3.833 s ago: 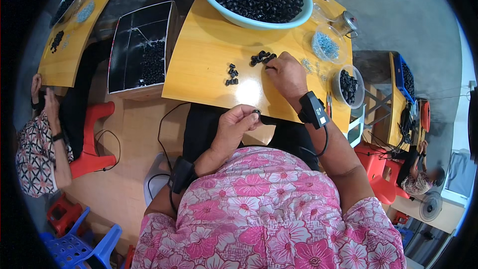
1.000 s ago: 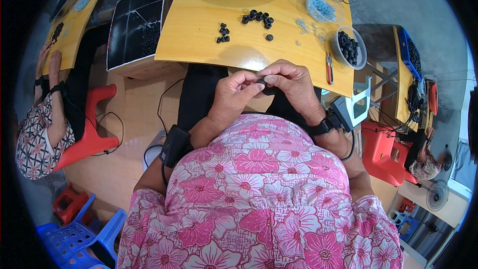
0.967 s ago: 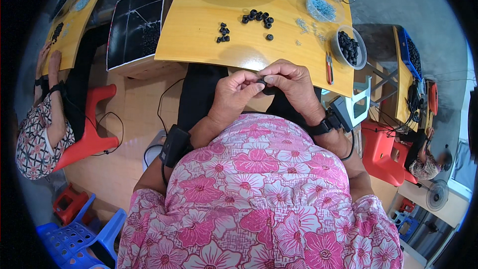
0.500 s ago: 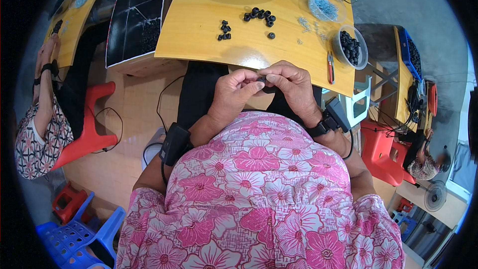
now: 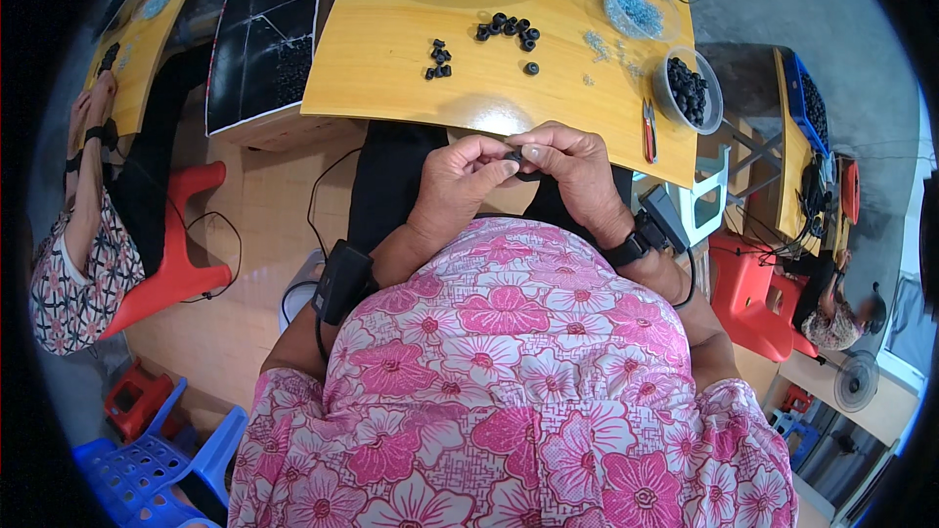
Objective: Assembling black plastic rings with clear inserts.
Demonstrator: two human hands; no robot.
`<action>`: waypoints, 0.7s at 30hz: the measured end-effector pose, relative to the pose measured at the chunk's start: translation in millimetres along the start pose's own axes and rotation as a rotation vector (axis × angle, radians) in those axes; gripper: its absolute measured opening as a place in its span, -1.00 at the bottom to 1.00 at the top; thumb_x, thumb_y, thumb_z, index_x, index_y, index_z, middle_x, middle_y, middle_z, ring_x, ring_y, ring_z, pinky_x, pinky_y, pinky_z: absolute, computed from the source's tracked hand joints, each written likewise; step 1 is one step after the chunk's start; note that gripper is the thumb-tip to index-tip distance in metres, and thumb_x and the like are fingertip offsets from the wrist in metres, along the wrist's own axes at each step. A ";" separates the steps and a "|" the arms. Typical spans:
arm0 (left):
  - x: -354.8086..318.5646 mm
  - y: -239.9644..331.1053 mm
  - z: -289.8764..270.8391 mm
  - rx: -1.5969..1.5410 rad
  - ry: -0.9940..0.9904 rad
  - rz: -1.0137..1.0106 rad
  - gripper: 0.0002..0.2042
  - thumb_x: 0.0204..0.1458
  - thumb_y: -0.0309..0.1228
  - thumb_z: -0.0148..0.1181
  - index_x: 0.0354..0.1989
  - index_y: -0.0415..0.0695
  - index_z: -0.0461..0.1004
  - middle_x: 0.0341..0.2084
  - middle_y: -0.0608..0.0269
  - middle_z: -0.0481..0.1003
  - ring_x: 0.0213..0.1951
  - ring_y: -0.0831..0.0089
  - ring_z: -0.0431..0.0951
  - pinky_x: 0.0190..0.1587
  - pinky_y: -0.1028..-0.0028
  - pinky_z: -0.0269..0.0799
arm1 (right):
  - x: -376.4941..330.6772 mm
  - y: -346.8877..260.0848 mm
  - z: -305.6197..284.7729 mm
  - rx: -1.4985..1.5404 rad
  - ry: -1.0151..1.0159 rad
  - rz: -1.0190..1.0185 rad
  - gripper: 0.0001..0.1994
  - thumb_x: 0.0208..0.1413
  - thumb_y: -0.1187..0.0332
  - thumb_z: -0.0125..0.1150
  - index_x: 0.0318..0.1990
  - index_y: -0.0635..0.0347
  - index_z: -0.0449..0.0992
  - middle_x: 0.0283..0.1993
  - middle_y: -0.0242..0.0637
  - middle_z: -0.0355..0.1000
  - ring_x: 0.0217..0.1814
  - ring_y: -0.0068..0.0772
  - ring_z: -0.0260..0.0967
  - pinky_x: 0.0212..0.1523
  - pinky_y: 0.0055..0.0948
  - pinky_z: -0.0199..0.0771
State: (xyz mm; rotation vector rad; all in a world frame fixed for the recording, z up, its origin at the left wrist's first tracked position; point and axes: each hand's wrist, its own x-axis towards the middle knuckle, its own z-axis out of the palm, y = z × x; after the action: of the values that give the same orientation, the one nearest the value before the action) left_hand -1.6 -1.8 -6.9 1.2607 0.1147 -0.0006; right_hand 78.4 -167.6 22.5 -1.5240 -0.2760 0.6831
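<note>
Left hand [image 5: 460, 181] and right hand [image 5: 572, 166] pinch one small black part [image 5: 515, 155] between fingertips, near table edge [image 5: 411, 115] | judgement: keep grip firm, align squarely over lap.

Loose rings [image 5: 509, 29] on table [image 5: 391, 78]

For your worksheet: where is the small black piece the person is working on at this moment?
In the head view, the small black piece sits near the centre, pinched between the left hand and right hand, just below the near edge of the yellow table.
</note>
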 end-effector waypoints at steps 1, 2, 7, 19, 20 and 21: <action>-0.2 0.6 0.0 0.002 0.003 0.001 -0.87 0.09 -0.52 0.20 -0.21 -0.26 0.53 -0.38 0.43 0.49 -0.33 0.72 0.36 -0.27 0.67 0.29 | 0.0 0.2 0.6 0.007 0.014 0.002 -0.85 0.20 0.49 0.15 -0.14 0.32 0.58 -0.40 -0.39 0.46 -0.44 -0.65 0.37 -0.41 -0.66 0.38; -0.2 1.2 0.0 0.002 0.002 -0.001 -0.87 0.09 -0.52 0.20 -0.21 -0.26 0.53 -0.38 0.43 0.49 -0.33 0.72 0.36 -0.27 0.67 0.29 | 0.0 0.4 1.2 0.013 0.028 0.005 -0.86 0.18 0.50 0.16 -0.16 0.33 0.59 -0.39 -0.39 0.46 -0.44 -0.65 0.37 -0.41 -0.64 0.38; 0.0 -2.8 -2.0 0.080 0.018 0.029 -0.90 0.08 -0.55 0.21 -0.25 -0.30 0.53 -0.40 0.26 0.56 -0.34 0.64 0.51 -0.27 0.62 0.43 | -3.0 2.2 10.6 -0.189 0.062 -0.267 -0.89 0.13 0.54 0.21 -0.23 0.38 0.60 -0.36 -0.38 0.44 -0.43 -0.64 0.37 -0.41 -0.63 0.38; -0.2 -0.9 1.6 0.043 0.053 0.022 -0.89 0.07 -0.52 0.23 -0.23 -0.25 0.53 -0.43 0.46 0.45 -0.37 0.74 0.34 -0.31 0.67 0.28 | -1.1 6.8 10.4 -0.038 0.083 -0.115 -0.87 0.13 0.54 0.21 -0.19 0.36 0.59 -0.40 -0.38 0.43 -0.42 -0.68 0.34 -0.40 -0.65 0.36; -0.3 -0.6 1.6 0.043 0.052 0.020 -0.89 0.07 -0.52 0.23 -0.23 -0.25 0.53 -0.43 0.46 0.45 -0.37 0.74 0.34 -0.31 0.67 0.28 | -1.5 7.2 10.6 -0.040 0.084 -0.128 -0.87 0.12 0.55 0.21 -0.19 0.37 0.59 -0.40 -0.37 0.44 -0.43 -0.67 0.35 -0.40 -0.65 0.37; -0.4 -0.2 1.4 0.066 0.051 0.018 -0.89 0.07 -0.53 0.22 -0.24 -0.24 0.53 -0.43 0.46 0.45 -0.38 0.74 0.34 -0.31 0.67 0.28 | -2.2 7.5 11.8 -0.040 0.086 -0.126 -0.87 0.12 0.55 0.21 -0.19 0.37 0.59 -0.40 -0.37 0.44 -0.43 -0.67 0.35 -0.40 -0.65 0.37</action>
State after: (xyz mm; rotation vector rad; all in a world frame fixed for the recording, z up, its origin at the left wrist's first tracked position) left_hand -1.9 -3.1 -6.6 1.3283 0.1486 0.0435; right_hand 68.1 -159.8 16.5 -1.5552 -0.3194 0.5137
